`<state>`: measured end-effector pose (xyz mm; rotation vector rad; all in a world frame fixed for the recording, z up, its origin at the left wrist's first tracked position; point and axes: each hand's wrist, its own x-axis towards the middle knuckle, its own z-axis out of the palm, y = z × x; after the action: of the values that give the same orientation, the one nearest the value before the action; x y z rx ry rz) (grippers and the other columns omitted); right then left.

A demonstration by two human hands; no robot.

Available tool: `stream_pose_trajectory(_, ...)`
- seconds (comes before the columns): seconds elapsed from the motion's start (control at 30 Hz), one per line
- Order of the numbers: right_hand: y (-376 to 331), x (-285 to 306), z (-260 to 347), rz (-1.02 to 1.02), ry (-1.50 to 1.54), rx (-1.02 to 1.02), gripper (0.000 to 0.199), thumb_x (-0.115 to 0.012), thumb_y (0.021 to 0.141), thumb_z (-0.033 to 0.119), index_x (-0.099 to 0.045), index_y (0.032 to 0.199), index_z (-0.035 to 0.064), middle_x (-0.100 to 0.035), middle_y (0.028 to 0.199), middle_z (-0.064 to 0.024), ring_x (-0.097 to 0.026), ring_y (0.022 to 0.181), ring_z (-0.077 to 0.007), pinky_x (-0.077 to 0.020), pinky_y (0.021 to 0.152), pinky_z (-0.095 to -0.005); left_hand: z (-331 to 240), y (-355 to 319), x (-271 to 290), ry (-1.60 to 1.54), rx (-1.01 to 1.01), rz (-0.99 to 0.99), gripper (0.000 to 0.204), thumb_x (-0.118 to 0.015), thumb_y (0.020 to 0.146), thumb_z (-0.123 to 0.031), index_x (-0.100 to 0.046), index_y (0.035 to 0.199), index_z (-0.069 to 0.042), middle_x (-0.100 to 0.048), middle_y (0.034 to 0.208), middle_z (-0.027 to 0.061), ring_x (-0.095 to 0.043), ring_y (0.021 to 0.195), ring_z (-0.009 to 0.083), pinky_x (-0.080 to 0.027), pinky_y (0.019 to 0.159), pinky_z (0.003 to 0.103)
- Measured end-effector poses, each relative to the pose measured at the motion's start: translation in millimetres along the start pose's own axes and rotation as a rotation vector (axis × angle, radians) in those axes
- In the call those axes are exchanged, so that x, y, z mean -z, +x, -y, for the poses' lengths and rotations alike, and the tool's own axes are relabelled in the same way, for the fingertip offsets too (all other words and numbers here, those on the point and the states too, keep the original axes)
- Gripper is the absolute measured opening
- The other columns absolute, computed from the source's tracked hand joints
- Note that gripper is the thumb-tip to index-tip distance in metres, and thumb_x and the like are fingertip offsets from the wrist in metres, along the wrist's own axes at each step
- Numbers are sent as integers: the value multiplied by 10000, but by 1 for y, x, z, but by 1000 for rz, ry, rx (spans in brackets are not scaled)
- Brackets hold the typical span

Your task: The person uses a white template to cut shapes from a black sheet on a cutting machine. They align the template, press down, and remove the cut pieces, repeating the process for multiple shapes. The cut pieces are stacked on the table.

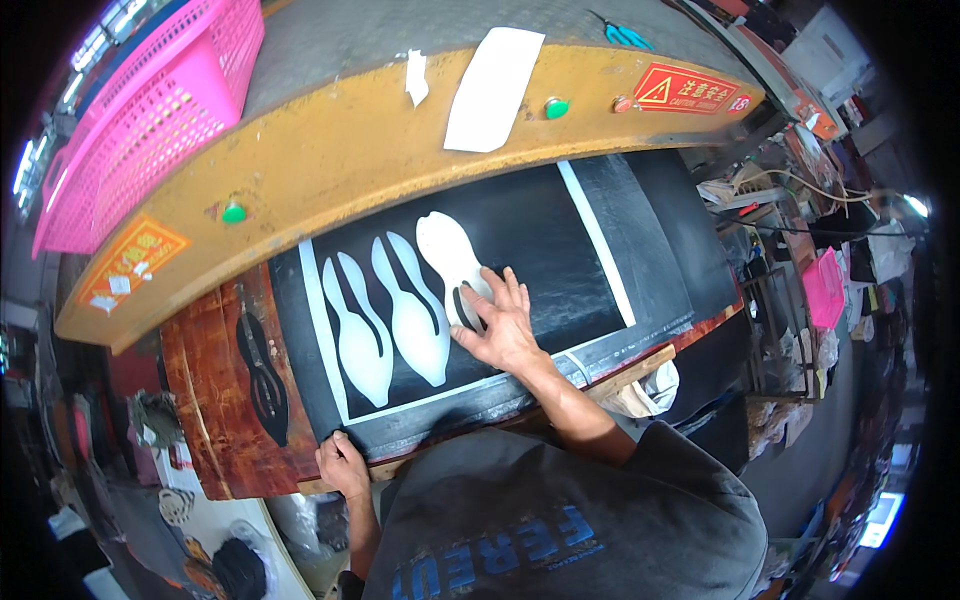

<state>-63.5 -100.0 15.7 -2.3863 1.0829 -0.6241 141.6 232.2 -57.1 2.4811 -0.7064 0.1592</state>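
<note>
A black sheet [520,300] with a pale border lies on the work surface. Two pale, sole-shaped outlines with slots, the left one [362,350] and the middle one [415,325], show on it. Right of them sits a white sole-shaped piece [445,245], brighter than the others. My right hand [500,325] rests over its lower end, fingers spread and thumb across it, partly hiding it. My left hand [342,465] is at the near left corner of the sheet, fingers curled on its edge. A dark slotted cutting die [262,370] lies on the brown board to the left.
A yellow press beam [330,170] with green buttons spans the far side, close above the sheet. On top are a pink basket [150,130], a white paper [495,90] and blue-handled pliers [625,35]. The worn brown board [210,400] extends left. Cluttered racks [780,340] stand right.
</note>
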Motion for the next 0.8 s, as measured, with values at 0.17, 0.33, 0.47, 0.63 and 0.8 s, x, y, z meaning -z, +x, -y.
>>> stream_pose_trajectory(0.17,53,8,-40,-78,172,-129,561,-819,890,340,-732,1370,62,-624,1480,-241,-513,1438,-471,-404,1222,-519,-22,91,-38,-141,-52,-51,349,-632,1062,-279,-759,868,-18,-726,845,185,-687,816,400,-539,766,511)
stream_pose_trajectory(0.33,129,50,-92,-406,559,-412,661,-776,948,245,-575,1505,-47,-605,1521,-267,-595,1419,-354,-460,1197,-431,-49,169,-78,-322,-305,30,294,-668,1021,-242,-749,833,-31,-722,811,169,-698,769,390,-542,700,507)
stream_pose_trajectory(0.47,206,77,-112,-762,407,-173,641,-708,964,132,-514,1549,-44,-559,1569,-278,-550,1467,-361,-414,1228,-410,-72,213,-103,-149,-541,-16,259,-698,935,-187,-628,717,-64,-621,769,138,-624,786,387,-475,730,515)
stream_pose_trajectory(0.63,201,60,-105,-580,278,-190,561,-670,982,138,-564,1509,-22,-632,1473,-265,-604,1399,-380,-463,1184,-416,-91,276,-120,-126,-609,-7,285,-677,947,-235,-625,730,-57,-641,844,148,-629,873,405,-480,795,528)
stream_pose_trajectory(0.8,152,6,-109,-55,-57,79,237,-725,974,258,-813,1021,44,-762,1071,-162,-668,1066,-390,-511,1008,-482,-87,292,-123,-19,-621,116,266,-662,979,-242,-612,804,-48,-631,846,170,-624,856,418,-482,764,536)
